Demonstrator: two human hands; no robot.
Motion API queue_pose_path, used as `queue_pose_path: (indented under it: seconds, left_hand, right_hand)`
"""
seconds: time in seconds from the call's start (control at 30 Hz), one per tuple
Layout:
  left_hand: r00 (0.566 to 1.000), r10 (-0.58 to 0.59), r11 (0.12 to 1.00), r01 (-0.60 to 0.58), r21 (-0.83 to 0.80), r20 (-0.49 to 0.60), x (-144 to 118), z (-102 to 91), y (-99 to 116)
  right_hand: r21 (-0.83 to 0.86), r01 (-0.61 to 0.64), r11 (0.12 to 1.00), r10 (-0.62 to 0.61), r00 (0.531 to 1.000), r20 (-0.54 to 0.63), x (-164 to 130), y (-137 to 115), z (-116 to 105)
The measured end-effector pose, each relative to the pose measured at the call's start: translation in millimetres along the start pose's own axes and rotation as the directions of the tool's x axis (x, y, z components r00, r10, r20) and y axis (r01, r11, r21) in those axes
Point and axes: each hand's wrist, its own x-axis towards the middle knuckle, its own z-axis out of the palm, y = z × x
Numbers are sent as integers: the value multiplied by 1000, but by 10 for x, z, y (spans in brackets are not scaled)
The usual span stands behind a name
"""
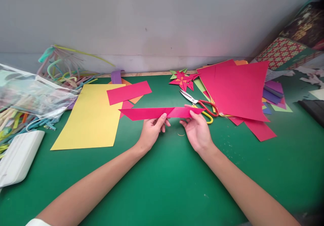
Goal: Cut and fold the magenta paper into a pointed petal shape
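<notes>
A long folded strip of red paper (144,113) with slanted ends is held up level above the green table. My left hand (153,128) pinches it near the middle, thumb in front and fingers behind. Close to its right end, my right hand (198,128) grips the same strip between thumb and fingers. Just behind the right hand lie scissors (209,107) with red handles and a second pair with yellow handles (210,119), mostly covered. Beyond the strip, a red paper rectangle (129,92) rests partly on a yellow sheet (93,118).
Folded red and green paper stars (182,80) lie near the wall. Large red sheets (235,87) are stacked at right, with small coloured paper pieces (274,96) beside them. Pipe cleaners (68,70), a clear plastic bag (32,91) and a white box-like object (21,156) occupy the left.
</notes>
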Motion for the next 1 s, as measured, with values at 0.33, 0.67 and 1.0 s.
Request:
queue_pose_path:
  seconds: [0.33,0.67,1.0]
  left_hand:
    - [1000,-19,996,17,-88,-23,19,-2,-7]
    - [991,-124,961,110,-253,-40,52,-24,-45]
    - [988,-66,994,77,-78,137,9,-36,5]
  right_hand:
    - [5,28,1000,-29,997,69,8,-121,-14]
    - [-242,70,968,7,953,304,-3,-94,-26]
    - [-302,45,952,38,964,262,2,40,-23]
